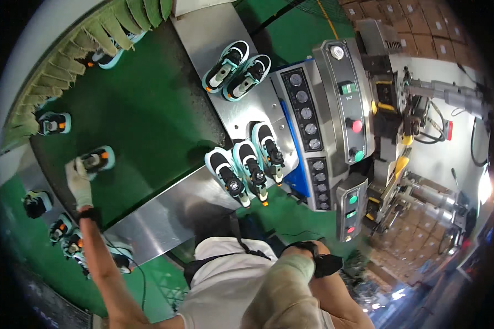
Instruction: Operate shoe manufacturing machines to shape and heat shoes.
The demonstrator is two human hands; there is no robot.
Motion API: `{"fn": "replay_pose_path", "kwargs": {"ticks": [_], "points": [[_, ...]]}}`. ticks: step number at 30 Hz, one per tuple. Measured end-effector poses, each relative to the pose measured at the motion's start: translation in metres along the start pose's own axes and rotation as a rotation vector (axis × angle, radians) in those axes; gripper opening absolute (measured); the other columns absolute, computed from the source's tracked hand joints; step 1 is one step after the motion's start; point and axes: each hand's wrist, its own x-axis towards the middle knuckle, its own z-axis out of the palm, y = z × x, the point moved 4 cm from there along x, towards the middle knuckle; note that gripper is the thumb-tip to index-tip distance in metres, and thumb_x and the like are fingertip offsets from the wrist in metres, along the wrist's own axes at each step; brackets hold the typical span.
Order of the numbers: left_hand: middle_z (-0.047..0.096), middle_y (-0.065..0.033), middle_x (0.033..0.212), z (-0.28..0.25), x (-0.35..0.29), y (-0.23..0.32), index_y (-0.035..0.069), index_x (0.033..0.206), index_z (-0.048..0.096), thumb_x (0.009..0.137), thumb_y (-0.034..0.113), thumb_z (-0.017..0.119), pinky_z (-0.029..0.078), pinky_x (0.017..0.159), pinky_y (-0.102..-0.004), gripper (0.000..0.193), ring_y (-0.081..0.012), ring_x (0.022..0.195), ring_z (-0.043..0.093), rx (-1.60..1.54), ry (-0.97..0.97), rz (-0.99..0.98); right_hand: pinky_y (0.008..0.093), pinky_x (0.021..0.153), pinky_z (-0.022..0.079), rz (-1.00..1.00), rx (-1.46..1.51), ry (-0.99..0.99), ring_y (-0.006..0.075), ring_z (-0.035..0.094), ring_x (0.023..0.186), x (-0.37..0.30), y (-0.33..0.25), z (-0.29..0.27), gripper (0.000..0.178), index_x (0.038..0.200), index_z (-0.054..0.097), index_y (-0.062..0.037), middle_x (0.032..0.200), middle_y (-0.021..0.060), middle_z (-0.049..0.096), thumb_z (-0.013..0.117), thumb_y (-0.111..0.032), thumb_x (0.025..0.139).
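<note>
My left hand (pixel 79 183), in a white glove, reaches out over the green conveyor belt (pixel 148 109). Its fingers close on the near end of a teal, black and white shoe (pixel 99 158) lying on the belt. Another such shoe (pixel 54 123) sits farther left on the belt. My right forearm, in a pale sleeve with a black wrist strap (pixel 324 264), is bent in front of my body; the hand itself is hidden. Three matching shoes (pixel 251 167) stand side by side on the metal table (pixel 170 216) ahead of me.
Two more shoes (pixel 237 70) rest farther up the metal surface. A grey machine control panel (pixel 313 120) with dials and red and green buttons stands to the right. A strip curtain (pixel 82 44) hangs over the belt's far end. Several shoes (pixel 60 227) lie left of the belt.
</note>
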Motion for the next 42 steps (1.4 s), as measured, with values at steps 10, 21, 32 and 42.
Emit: {"fn": "replay_pose_path", "kwargs": {"ticks": [10,21,32,42], "points": [[0.065,-0.0119,0.086,-0.007,-0.135,0.405,-0.002,0.094,0.065,0.107,0.029,0.033,0.050,0.075,-0.0361,0.047,-0.0257,0.080,0.063,-0.610,-0.511,0.677,0.0520,0.116,0.033,0.594,0.715,0.855,0.0379,0.049,0.135,-0.069,0.026,-0.083,0.051,0.135,0.052,0.0064,0.139,0.0273,0.054,0.059,-0.027,0.097],[0.064,-0.0116,0.079,0.004,-0.363,0.733,0.005,0.087,0.068,0.091,0.010,0.062,0.052,0.062,-0.0363,0.009,-0.0303,0.069,0.065,-0.659,-0.725,1.581,0.0364,0.103,0.047,0.977,-0.054,0.837,0.0326,0.059,0.125,-0.239,-0.089,-0.213,0.083,0.143,0.040,0.0090,0.135,0.0264,0.057,0.073,-0.039,0.084],[0.061,-0.0200,0.121,0.045,-0.623,0.954,-0.002,0.129,0.056,0.097,0.010,0.057,0.049,0.096,-0.0378,0.034,-0.0314,0.109,0.062,-0.796,-0.803,1.914,0.0318,0.083,0.048,0.838,0.408,1.643,0.0151,0.055,0.092,-0.499,-0.144,-0.194,0.052,0.116,0.056,0.0023,0.098,0.0014,0.058,0.078,-0.028,0.079],[0.055,-0.0366,0.120,0.366,-0.700,1.040,-0.008,0.127,0.034,0.085,0.026,0.070,0.051,0.096,-0.0484,0.065,-0.0484,0.109,0.061,-0.055,-0.840,1.339,0.0354,0.099,0.049,0.145,0.563,2.383,0.0202,0.062,0.114,-0.557,-0.175,-0.134,0.086,0.143,0.043,0.0030,0.131,0.0099,0.060,0.085,-0.033,0.076]]}}
